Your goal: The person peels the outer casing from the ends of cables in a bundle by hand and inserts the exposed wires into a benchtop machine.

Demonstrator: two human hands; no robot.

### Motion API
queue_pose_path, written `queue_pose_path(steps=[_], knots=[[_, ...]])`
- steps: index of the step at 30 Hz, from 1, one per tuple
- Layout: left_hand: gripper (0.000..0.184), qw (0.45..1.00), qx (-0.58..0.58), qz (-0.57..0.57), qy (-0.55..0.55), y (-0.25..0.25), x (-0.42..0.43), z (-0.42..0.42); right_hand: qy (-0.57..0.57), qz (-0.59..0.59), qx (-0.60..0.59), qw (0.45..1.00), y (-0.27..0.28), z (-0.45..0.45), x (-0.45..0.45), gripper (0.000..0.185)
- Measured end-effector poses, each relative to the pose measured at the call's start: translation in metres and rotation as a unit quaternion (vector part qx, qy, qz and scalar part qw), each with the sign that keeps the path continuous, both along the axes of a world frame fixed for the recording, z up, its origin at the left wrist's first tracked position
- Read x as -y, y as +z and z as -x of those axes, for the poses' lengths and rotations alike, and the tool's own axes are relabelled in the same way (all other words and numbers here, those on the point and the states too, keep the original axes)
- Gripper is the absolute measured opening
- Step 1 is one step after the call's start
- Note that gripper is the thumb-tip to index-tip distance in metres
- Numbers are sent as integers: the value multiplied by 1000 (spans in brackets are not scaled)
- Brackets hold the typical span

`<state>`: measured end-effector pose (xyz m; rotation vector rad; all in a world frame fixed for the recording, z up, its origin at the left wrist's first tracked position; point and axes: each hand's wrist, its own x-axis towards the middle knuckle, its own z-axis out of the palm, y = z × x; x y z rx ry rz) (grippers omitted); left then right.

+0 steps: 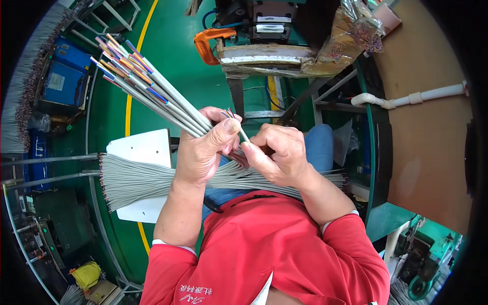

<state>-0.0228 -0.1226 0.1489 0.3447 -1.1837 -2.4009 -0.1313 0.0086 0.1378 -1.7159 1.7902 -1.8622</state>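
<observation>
My left hand (206, 145) is closed around a bunch of grey multi-core cables (170, 104), which fan out to the upper left. Their stripped ends show coloured inner wires (133, 63). Between the left thumb and my right hand (274, 152) runs a single grey cable (243, 135), its short coloured wires (230, 114) at the left thumb tip. The right thumb and forefinger pinch this cable lower down. Across my lap, below both hands, lies a large bundle of grey cables (137, 180); my wrists hide parts of it.
A white board (140, 147) is under the bundle's left end. Ahead stands a machine with an orange handle (206, 46) and a taped ledge (267, 53). At right are a brown tabletop (427, 132) and a white pipe (427, 95). Metal rails (56, 160) and a blue bin (63, 76) are at left.
</observation>
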Motion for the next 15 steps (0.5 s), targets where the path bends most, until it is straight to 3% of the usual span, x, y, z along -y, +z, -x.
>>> queue_pose_path(steps=[7,11,12,14,15], knots=[[24,999,2,-28,-17,-3,1,0,-24,8,19,1000,-6,-2,-1,11],[28,1000,-4,4,-20,-2,1,4,-239,-12,104,965,5,18,-15,7],[30,999,1,30,-10,-3,-2,4,-240,-3,101,965,5,27,-18,7],[32,998,-1,64,-3,-4,-5,4,-300,127,154,933,6,43,-21,12],[30,995,12,98,-18,-5,-7,4,-303,135,150,931,10,45,-19,12]])
